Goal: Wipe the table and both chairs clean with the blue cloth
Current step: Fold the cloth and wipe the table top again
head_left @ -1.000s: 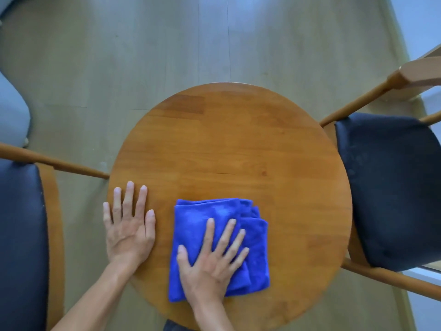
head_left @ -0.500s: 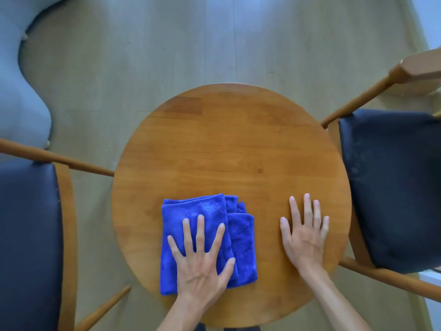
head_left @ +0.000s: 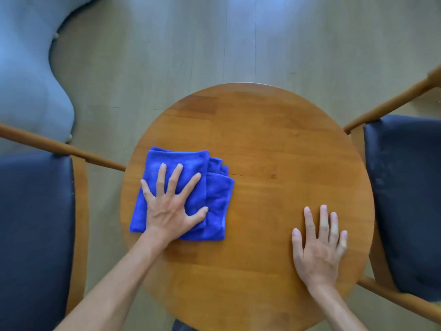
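Note:
A folded blue cloth (head_left: pixel 216 199) lies on the left part of the round wooden table (head_left: pixel 274 144). My left hand (head_left: pixel 173 204) presses flat on the cloth with its fingers spread. My right hand (head_left: pixel 318 247) rests flat on the bare tabletop near the right edge, holding nothing. A chair with a dark seat (head_left: pixel 33 235) stands at the left of the table. A second chair with a dark seat (head_left: pixel 405 199) stands at the right, its wooden arms reaching past the table rim.
A pale blue upholstered seat (head_left: pixel 31 75) curves in at the upper left. Light wood flooring (head_left: pixel 214 44) lies beyond the table. The chairs' wooden arms (head_left: pixel 71 150) come close to the table's rim on both sides.
The cloth passed from my right hand to my left. My left hand has since pushed it away from me and leftwards across the table, while my right hand stays flat on the right side.

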A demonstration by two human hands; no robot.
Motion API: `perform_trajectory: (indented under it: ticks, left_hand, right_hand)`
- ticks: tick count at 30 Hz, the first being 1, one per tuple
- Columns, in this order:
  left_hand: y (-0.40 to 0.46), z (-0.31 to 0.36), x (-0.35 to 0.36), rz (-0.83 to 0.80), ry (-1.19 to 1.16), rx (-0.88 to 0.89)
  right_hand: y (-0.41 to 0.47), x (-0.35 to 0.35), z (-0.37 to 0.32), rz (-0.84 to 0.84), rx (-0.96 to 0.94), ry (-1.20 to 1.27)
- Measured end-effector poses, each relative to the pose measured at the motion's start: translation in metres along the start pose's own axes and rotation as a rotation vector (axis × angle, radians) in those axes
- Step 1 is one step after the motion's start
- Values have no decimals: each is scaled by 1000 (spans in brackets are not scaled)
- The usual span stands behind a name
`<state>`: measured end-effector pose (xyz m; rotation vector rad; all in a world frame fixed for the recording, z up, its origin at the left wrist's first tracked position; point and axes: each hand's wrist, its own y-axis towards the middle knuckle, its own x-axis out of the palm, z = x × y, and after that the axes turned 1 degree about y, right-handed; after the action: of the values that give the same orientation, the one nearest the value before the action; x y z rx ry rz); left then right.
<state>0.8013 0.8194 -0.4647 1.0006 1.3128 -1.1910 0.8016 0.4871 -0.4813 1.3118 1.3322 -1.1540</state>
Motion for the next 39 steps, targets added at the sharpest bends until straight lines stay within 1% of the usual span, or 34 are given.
perform_trajectory:
  ticks: [2,3,6,8,11,13,15,16,17,18,20,22,24,26,28,29,30,31,32,33,35,36,38,39]
  left_hand:
    - [3,-31,-3,-31,-5,-148]
    - [3,-37,-5,-36,-15,-187]
    - [-10,-15,-6,-17,-28,-195]
    - [-30,28,-4,-7,-74,-121]
    - [-73,110,2,9,-154,110]
    - [-94,143,3,19,-186,234]
    - [-94,131,8,45,-199,329]
    - [-88,110,10,57,-177,359]
    - [-80,83,11,71,-134,349]
    - [-70,52,9,88,-92,287]
    - [-47,-9,5,104,-24,90]
    - [-39,-41,-4,74,-27,-45]
    - [-58,-30,-3,67,-29,-71]
    - [-100,3,6,63,-53,-17]
    - [-150,49,20,65,-82,153]
    - [-168,74,22,42,-13,225]
    - [-184,95,28,62,88,309]
    - [-192,119,38,116,184,414]
    - [-195,137,44,77,213,460]
    - [-193,148,45,-4,117,461]
    - [-187,151,35,-7,-9,409]
    - [-182,145,30,22,-76,373]
    - [-148,103,20,102,-115,327]
    - [-123,79,16,100,-100,229]
  right_hand:
    - [0,0,-2,2,2,4]
    - [0,0,-2,7,6,3]
    - [0,1,-3,8,11,-5]
    - [1,1,-3,10,4,-7]
    - [1,2,0,21,3,-5]
    - [0,3,1,47,-7,-2]
    - [1,2,2,56,-14,4]
    - [1,1,2,51,-14,10]
    - [1,1,2,44,-15,18]
    - [1,0,2,35,-16,25]
    - [1,-1,1,30,-5,27]
    - [1,0,-1,31,3,27]
    - [2,0,-1,29,8,29]
    - [2,0,-2,27,12,34]
    - [3,-1,-2,19,13,53]
    - [3,-2,-1,17,14,71]
    - [3,-2,0,19,19,92]
    - [3,-3,0,20,23,113]
    - [2,-3,1,19,25,134]
    - [2,-4,2,19,26,153]
    - [2,-4,3,20,24,172]
    - [2,-4,3,18,21,174]
    - [1,-3,3,13,17,173]
    - [1,-3,3,10,15,167]
